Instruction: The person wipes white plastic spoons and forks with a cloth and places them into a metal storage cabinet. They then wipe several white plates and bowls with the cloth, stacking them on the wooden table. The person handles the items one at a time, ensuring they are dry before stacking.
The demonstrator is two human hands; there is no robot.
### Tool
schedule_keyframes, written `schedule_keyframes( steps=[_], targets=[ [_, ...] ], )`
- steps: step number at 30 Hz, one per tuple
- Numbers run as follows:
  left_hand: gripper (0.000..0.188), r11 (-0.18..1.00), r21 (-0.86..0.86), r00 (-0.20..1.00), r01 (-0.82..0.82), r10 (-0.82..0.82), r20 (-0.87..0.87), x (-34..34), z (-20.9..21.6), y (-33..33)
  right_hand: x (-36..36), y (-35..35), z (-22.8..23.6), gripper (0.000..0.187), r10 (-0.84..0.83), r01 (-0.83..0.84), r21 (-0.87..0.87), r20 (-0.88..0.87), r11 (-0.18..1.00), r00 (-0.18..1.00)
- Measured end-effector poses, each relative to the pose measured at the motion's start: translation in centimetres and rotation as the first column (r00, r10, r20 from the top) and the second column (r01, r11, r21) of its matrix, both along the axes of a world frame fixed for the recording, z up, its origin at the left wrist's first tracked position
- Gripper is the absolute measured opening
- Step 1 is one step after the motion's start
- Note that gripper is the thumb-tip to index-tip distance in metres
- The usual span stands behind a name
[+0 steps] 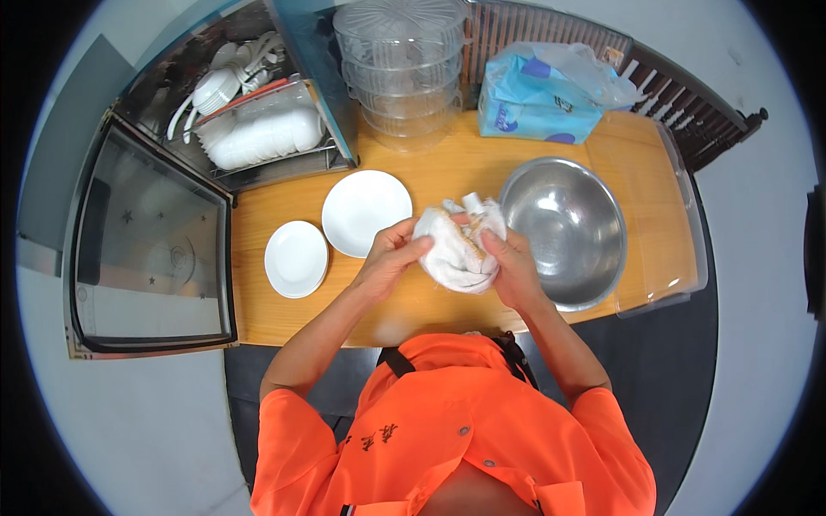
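A white cloth with a tan edge is bunched up between my two hands, above the front half of the wooden table. My left hand grips its left side, thumb on top. On the other side my right hand pinches it, the thumb pressed into the folds. Whether anything lies inside the cloth is hidden. Just left of my left hand sits a large white plate, and beyond it a smaller stack of white plates. A wide steel bowl stands close to the right of my right hand.
At the back left, a cabinet with its glass door swung open holds white bowls and spoons. Behind the plates rises a clear stacked container. A blue tissue pack lies at the back right, near a dark wooden chair.
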State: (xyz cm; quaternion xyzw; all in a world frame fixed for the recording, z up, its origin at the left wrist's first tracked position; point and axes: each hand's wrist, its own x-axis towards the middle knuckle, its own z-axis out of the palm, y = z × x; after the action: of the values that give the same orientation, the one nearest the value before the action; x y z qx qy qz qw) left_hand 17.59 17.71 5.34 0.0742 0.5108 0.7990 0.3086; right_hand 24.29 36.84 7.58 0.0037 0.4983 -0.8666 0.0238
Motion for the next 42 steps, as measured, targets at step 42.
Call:
schedule_keyframes(
  steps=[42],
  targets=[
    [0.016,0.958,-0.229,0.798,-0.171,-0.002,-0.603,-7.5,14.0,-2.3,-9.5,7.6,14.5,0.007,0.282,0.435,0.848,-0.356,-0.304,0.891]
  ],
)
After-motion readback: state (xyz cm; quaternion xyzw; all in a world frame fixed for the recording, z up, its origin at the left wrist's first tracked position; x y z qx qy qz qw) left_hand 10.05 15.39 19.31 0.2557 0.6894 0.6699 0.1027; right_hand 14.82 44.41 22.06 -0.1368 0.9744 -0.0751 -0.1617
